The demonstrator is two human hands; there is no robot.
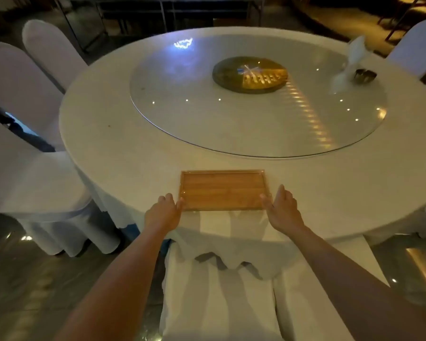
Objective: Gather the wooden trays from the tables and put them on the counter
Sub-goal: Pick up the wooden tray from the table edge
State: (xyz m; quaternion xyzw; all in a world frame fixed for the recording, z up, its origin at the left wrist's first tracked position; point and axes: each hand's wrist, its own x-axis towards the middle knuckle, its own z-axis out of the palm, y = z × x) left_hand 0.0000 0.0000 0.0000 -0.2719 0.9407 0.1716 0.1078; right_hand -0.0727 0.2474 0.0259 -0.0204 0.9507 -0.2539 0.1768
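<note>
A rectangular wooden tray (222, 189) lies flat near the front edge of a round table covered in a white cloth (113, 148). My left hand (164, 211) touches the tray's near left corner with its fingertips. My right hand (282, 209) touches the near right corner, fingers spread and slightly curled. Neither hand has closed around the tray, which rests on the cloth.
A glass turntable (182, 114) with a dark round centre disc (250, 75) fills the table's middle. A folded white napkin (353, 60) and a small dark dish (364, 75) stand at the far right. White-covered chairs stand left (27, 173), right (418, 48) and directly below me (219, 299).
</note>
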